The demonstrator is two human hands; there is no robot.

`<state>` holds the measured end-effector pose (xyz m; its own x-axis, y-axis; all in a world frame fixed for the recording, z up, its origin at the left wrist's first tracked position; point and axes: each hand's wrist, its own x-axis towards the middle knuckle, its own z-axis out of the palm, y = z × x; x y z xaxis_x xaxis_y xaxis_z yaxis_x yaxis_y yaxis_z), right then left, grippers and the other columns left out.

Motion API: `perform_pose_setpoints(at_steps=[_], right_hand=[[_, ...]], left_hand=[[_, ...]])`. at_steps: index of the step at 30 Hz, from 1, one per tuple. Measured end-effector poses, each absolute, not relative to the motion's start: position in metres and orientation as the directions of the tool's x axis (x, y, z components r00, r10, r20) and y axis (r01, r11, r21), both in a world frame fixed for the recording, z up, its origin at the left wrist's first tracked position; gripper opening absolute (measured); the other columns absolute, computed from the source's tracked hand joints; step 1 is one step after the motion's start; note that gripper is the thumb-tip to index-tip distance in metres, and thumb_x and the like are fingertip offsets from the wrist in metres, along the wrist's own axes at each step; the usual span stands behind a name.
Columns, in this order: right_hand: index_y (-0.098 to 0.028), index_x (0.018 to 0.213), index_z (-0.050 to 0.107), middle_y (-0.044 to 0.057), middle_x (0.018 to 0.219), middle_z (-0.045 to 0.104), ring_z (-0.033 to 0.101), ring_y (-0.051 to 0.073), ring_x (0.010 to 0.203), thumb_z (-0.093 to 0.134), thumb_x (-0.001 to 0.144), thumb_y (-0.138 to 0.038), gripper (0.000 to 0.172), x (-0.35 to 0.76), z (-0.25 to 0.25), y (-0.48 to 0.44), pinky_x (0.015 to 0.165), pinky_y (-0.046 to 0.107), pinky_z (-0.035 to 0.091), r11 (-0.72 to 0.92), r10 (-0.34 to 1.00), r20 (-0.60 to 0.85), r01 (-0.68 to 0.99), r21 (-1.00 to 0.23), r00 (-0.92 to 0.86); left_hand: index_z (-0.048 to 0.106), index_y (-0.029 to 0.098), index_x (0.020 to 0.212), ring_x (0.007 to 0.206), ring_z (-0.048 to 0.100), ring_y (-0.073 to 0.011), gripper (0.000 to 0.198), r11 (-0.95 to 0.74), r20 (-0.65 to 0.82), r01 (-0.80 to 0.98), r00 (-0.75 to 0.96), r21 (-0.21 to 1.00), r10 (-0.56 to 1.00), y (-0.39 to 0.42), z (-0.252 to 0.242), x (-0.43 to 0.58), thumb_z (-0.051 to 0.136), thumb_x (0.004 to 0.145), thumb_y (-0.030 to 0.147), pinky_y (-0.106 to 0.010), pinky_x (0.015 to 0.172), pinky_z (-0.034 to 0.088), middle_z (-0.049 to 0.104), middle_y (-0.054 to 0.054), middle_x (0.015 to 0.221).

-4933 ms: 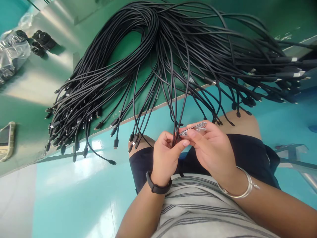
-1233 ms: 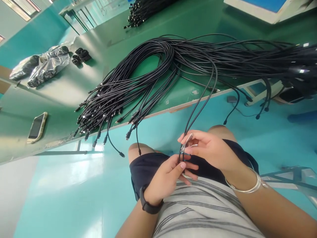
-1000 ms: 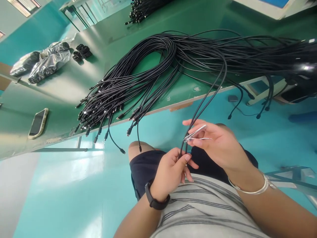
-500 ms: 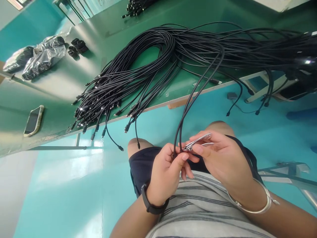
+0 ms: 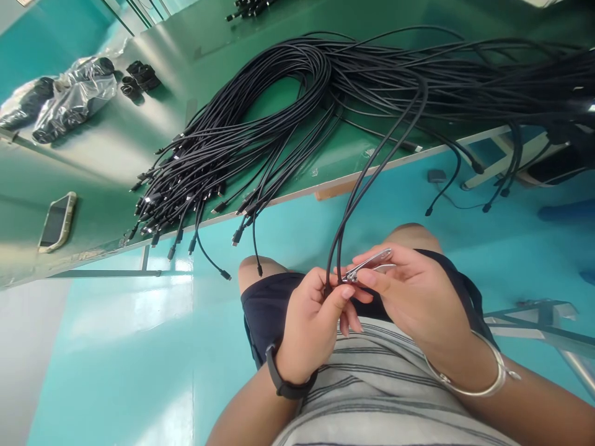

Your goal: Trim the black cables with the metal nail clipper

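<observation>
Over my lap, my left hand (image 5: 316, 319) pinches the ends of two black cables (image 5: 346, 214) between thumb and fingers. My right hand (image 5: 409, 291) is closed on a silver nail clipper (image 5: 372, 263), its lever raised at an angle. The clipper's jaws meet one cable near my left fingertips; the exact spot is partly hidden by my fingers. From my hands both cables run up over the table edge and loop back into a large bundle of black cables (image 5: 320, 62). Many plugs of that bundle lie at its left end.
The green table (image 5: 176, 80) holds a phone (image 5: 57, 222), black items in clear plastic bags (image 5: 77, 102), small black coils (image 5: 142, 77) and more cable ends (image 5: 248, 7) at the back. Several plugs hang past its front edge. A metal frame (image 5: 534, 325) stands at right.
My view has shifted slightly, so the table things sit a little higher and the left-side ones further left. The clipper's handles have come closer together. Both hands hold the same things.
</observation>
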<state>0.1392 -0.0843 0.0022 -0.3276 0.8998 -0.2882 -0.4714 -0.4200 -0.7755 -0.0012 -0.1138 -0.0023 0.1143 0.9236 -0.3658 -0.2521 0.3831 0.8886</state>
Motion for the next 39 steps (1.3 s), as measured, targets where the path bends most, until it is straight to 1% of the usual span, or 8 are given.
perform_pose_setpoints(at_steps=[5, 11, 16, 24, 29, 32, 36, 39], right_hand=[[-0.022, 0.085, 0.067, -0.004, 0.058, 0.058, 0.065, 0.021, 0.043, 0.072, 0.083, -0.024, 0.006, 0.139, 0.001, -0.084, 0.04, 0.042, 0.059, -0.429, 0.896, -0.3, -0.459, -0.778, -0.328], [-0.024, 0.089, 0.068, 0.0, 0.072, 0.067, 0.068, 0.019, 0.06, 0.075, 0.081, -0.03, 0.012, 0.139, -0.005, -0.089, 0.045, 0.034, 0.061, -0.387, 0.922, -0.331, -0.469, -0.794, -0.2], [-0.027, 0.089, 0.066, -0.004, 0.067, 0.066, 0.066, 0.017, 0.046, 0.071, 0.085, -0.026, 0.007, 0.136, 0.002, -0.094, 0.042, 0.033, 0.06, -0.353, 0.931, -0.253, -0.483, -0.801, -0.262], [-0.028, 0.09, 0.069, -0.003, 0.072, 0.069, 0.07, 0.017, 0.052, 0.069, 0.086, -0.019, 0.01, 0.134, 0.003, -0.098, 0.047, 0.031, 0.062, -0.276, 0.952, -0.194, -0.388, -0.879, -0.239], [-0.029, 0.092, 0.07, -0.003, 0.079, 0.068, 0.071, 0.017, 0.055, 0.069, 0.086, -0.017, 0.014, 0.134, 0.001, -0.099, 0.047, 0.032, 0.063, -0.226, 0.964, -0.152, -0.366, -0.903, -0.22], [-0.028, 0.09, 0.07, -0.004, 0.075, 0.066, 0.07, 0.016, 0.052, 0.07, 0.085, -0.017, 0.012, 0.133, 0.0, -0.099, 0.047, 0.032, 0.062, -0.212, 0.969, -0.15, -0.348, -0.913, -0.197], [-0.029, 0.088, 0.067, -0.007, 0.058, 0.061, 0.066, 0.014, 0.045, 0.069, 0.087, -0.021, 0.009, 0.134, -0.002, -0.096, 0.045, 0.028, 0.06, -0.285, 0.952, -0.209, -0.399, -0.872, -0.225], [-0.028, 0.092, 0.066, -0.005, 0.064, 0.062, 0.067, 0.017, 0.049, 0.069, 0.086, -0.026, 0.006, 0.138, -0.002, -0.089, 0.044, 0.032, 0.059, -0.353, 0.923, -0.222, -0.464, -0.812, -0.313]], left_hand=[[0.051, 0.017, 0.082, 0.044, 0.06, -0.0075, 0.026, 0.391, -0.376, -0.244, 0.107, 0.887, 0.92, -0.114, -0.002, 0.0, 0.062, 0.089, 0.04, -0.017, 0.04, 0.042, 0.075, -0.005, 0.079], [0.048, 0.018, 0.078, 0.041, 0.061, -0.0075, 0.03, 0.408, -0.395, -0.343, 0.112, 0.846, 0.912, -0.112, -0.003, 0.003, 0.069, 0.084, 0.038, -0.014, 0.035, 0.04, 0.075, -0.003, 0.075], [0.042, 0.02, 0.075, 0.035, 0.058, -0.0075, 0.039, 0.448, -0.452, -0.371, 0.081, 0.813, 0.888, -0.111, -0.002, 0.005, 0.079, 0.075, 0.032, -0.011, 0.032, 0.036, 0.065, 0.006, 0.052], [0.038, 0.022, 0.076, 0.031, 0.053, -0.0069, 0.046, 0.475, -0.493, -0.329, 0.031, 0.816, 0.869, -0.112, -0.001, 0.006, 0.081, 0.073, 0.037, -0.01, 0.031, 0.033, 0.054, 0.011, 0.039], [0.036, 0.022, 0.075, 0.031, 0.052, -0.0059, 0.047, 0.468, -0.485, -0.31, 0.023, 0.828, 0.874, -0.112, -0.002, 0.006, 0.081, 0.073, 0.037, -0.01, 0.032, 0.033, 0.054, 0.011, 0.039], [0.037, 0.022, 0.074, 0.031, 0.052, -0.006, 0.045, 0.471, -0.492, -0.305, 0.009, 0.828, 0.87, -0.111, -0.001, 0.007, 0.079, 0.075, 0.035, -0.01, 0.032, 0.034, 0.057, 0.01, 0.041], [0.038, 0.021, 0.074, 0.032, 0.054, -0.0066, 0.043, 0.493, -0.515, -0.292, 0.003, 0.82, 0.857, -0.109, -0.001, 0.008, 0.079, 0.074, 0.031, -0.012, 0.03, 0.036, 0.066, 0.005, 0.052], [0.041, 0.021, 0.076, 0.034, 0.058, -0.0089, 0.041, 0.491, -0.513, -0.287, 0.0, 0.823, 0.859, -0.108, -0.004, 0.007, 0.08, 0.072, 0.033, -0.013, 0.03, 0.036, 0.069, 0.003, 0.058]])
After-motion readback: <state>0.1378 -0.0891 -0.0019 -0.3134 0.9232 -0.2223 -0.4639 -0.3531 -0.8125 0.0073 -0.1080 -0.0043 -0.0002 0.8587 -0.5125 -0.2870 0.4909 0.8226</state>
